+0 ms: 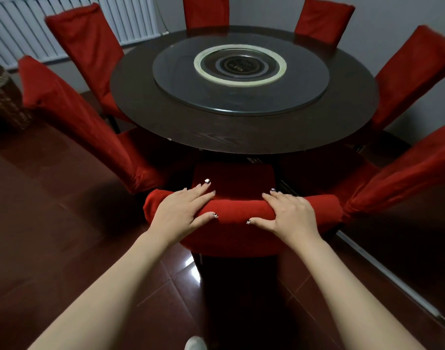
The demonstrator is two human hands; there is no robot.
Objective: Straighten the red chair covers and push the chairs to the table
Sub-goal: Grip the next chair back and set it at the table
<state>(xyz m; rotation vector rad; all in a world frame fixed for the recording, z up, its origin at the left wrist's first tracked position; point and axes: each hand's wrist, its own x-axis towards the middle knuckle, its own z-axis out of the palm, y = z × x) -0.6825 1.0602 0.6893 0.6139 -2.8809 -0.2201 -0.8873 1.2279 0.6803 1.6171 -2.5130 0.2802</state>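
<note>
Red chair cover (pixel 239 210), soft plush cloth over a rounded back, sits nearest me at the round dark counter (pixel 191 132); my left hand (pixel 181 210) and right hand (pixel 292 213) clasp its top, fingers over, thumbs near.

I see my left hand (pixel 183 210) and right hand (pixel 291 214) gripping the red-covered top of the nearest chair (pixel 237 210), its seat at the round table (pixel 165 117) edge
</note>
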